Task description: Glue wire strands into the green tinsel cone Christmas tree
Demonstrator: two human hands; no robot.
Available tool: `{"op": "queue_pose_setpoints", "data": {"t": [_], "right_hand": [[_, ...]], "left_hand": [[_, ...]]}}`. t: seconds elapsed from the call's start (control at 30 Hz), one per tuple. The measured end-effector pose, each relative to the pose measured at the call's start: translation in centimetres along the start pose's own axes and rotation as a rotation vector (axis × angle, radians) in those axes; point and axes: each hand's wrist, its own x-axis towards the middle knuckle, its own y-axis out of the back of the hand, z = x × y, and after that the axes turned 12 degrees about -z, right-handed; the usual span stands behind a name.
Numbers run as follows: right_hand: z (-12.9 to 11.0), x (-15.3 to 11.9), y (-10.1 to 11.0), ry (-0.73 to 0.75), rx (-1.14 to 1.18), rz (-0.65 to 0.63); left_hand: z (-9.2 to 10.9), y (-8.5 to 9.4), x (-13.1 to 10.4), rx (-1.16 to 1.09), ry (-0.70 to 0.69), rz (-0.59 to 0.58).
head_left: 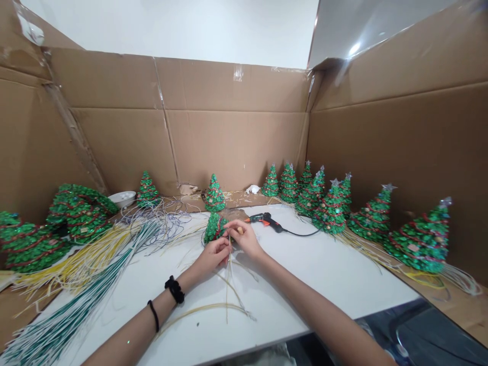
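A small green Christmas tree (214,227) lies tipped over on the white board, just beyond my hands. Pale yellowish wires (229,284) trail from between my fingers toward the front of the board. My left hand (216,254) is closed, its fingertips pinching these thin wires close to the tree. Beside it, my right hand (244,238) is also closed, thumb and fingers pinched on the wires' upper part. Exactly where the wires meet the tree is hidden by my fingers.
A glue gun (267,221) with a black cord lies behind my right hand. Finished-looking trees (333,206) with stars line the right side. Bundles of yellow wires (80,249) and green wires (87,290) spread on the left. Cardboard walls (236,147) enclose the table.
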Motion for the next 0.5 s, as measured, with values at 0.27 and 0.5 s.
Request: {"op": "queue_pose_setpoints", "data": {"t": [0.27,0.5], "right_hand": [[-0.5,0.1,0.6,0.001,-0.071,0.071],[0.6,0.3,0.8,0.005,-0.113,0.017]], "left_hand": [[0.6,-0.2,-0.5,0.155,-0.031,-0.074],[0.6,-0.2,-0.6,0.344,-0.013,-0.084]]}}
